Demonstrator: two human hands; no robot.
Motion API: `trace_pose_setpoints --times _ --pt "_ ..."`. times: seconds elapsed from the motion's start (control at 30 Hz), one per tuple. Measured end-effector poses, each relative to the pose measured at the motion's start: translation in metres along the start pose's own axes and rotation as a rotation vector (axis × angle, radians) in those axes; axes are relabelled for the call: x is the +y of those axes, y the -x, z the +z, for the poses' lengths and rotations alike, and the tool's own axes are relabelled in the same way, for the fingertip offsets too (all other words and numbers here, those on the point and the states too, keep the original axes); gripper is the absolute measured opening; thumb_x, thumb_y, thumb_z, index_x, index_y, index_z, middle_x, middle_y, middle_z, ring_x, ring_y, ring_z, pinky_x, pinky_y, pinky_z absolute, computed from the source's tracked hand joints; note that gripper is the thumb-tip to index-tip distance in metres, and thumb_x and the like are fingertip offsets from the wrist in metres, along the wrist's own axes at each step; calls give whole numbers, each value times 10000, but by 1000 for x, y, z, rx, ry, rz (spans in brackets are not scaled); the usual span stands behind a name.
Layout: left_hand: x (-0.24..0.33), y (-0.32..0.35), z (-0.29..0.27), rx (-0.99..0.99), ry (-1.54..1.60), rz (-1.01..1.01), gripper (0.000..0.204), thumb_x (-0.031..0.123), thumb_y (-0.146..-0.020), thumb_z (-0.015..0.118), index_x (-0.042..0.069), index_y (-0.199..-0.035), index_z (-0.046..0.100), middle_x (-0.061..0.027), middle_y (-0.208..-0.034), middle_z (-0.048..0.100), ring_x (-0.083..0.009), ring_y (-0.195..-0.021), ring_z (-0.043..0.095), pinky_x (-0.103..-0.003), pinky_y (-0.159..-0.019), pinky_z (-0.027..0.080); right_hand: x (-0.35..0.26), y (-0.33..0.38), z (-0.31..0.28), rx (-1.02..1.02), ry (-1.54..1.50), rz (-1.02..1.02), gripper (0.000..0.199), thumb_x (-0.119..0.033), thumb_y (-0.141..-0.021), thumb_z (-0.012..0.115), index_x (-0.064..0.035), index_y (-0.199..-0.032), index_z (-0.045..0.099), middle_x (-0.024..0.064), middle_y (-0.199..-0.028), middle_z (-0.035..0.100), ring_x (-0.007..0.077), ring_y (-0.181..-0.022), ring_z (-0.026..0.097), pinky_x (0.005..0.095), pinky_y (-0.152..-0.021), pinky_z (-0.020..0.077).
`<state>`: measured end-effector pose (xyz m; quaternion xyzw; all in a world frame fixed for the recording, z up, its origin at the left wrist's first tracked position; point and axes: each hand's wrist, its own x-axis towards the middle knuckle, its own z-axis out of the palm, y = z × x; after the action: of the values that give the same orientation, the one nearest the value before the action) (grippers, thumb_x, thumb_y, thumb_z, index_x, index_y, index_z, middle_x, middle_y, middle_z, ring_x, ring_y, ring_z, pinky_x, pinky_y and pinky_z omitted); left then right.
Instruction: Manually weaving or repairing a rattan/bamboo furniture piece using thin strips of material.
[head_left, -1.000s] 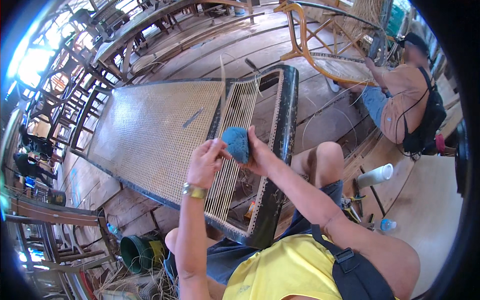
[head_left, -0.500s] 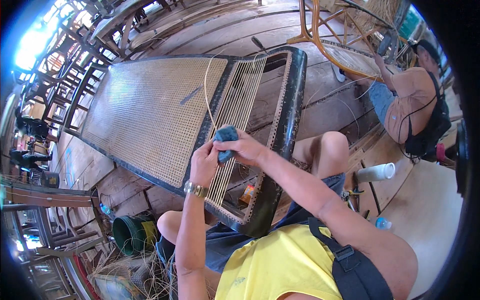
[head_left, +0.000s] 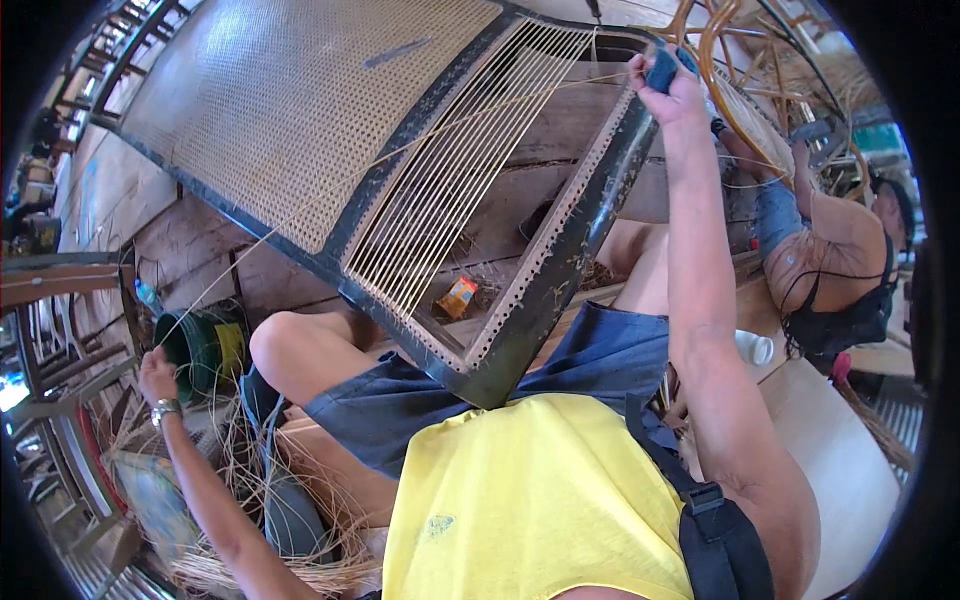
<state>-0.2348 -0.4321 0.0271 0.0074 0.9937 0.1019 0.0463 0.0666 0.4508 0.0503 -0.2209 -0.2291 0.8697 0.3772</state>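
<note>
A dark wooden frame [head_left: 560, 250] lies across my lap, part filled with woven cane [head_left: 300, 120] and part strung with parallel cane strands [head_left: 450, 200]. My right hand [head_left: 668, 85] is raised over the frame's far right corner, closed on a small blue pad [head_left: 660, 68]. My left hand [head_left: 155, 375] is stretched out low to the left, beside a green bucket [head_left: 200, 345]. It pinches one long cane strand [head_left: 330, 185] that runs taut across the frame up to my right hand.
Another person [head_left: 830, 260] sits at the right working on a curved rattan chair frame [head_left: 740, 60]. A small orange box [head_left: 458, 297] lies under the strands. Loose cane [head_left: 250, 500] is piled by my left knee. A white cup [head_left: 755, 347] stands on the floor.
Both hands were together at the frame's middle around the blue pad. Now my right hand has risen to the far corner and my left has swung down-left, pulling the strand taut.
</note>
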Motion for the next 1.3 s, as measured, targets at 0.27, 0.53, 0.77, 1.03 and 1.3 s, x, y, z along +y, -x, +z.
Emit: trace_pose_setpoints --times 0.27,0.53,0.77,1.03,1.3 --pt "282 55 41 -103 464 561 554 416 -926 656 68 -1348 570 -202 -1229 658 -312 -1112 639 -428 -950 481 193 128 51 148 204 232 223 -141 -921 682 -103 -1074 525 163 -1041 540 338 -878 612 537 -708 615" --pt "411 144 85 -332 434 1062 147 213 -958 595 83 -927 656 -127 -767 699 -313 -678 671 -399 -609 515 238 155 68 118 94 388 159 -144 -905 716 -113 -973 576 91 -852 594 240 -690 613 444 -621 595" --pt "221 32 63 66 -344 647 155 190 -952 544 133 -1016 673 -177 -838 683 -369 -813 671 -467 -655 519 95 55 20 22 -161 241 185 -112 -903 703 -19 -965 556 125 -756 572 246 -671 584 419 -686 582" --pt "13 0 14 -212 -808 -165 323 305 -1019 450 228 -1286 614 -146 -1343 589 -303 -1098 659 -483 -882 544 99 62 27 319 131 -5 190 -81 -891 712 -52 -1013 569 120 -953 598 272 -799 625 458 -665 600" --pt "336 66 91 -467 728 559 605 325 -978 614 -40 -1423 431 -203 -1347 592 -295 -1266 561 -403 -1054 444 183 119 54 315 218 79 258 -137 -896 724 -92 -1073 541 132 -1054 589 290 -929 637 466 -684 613"
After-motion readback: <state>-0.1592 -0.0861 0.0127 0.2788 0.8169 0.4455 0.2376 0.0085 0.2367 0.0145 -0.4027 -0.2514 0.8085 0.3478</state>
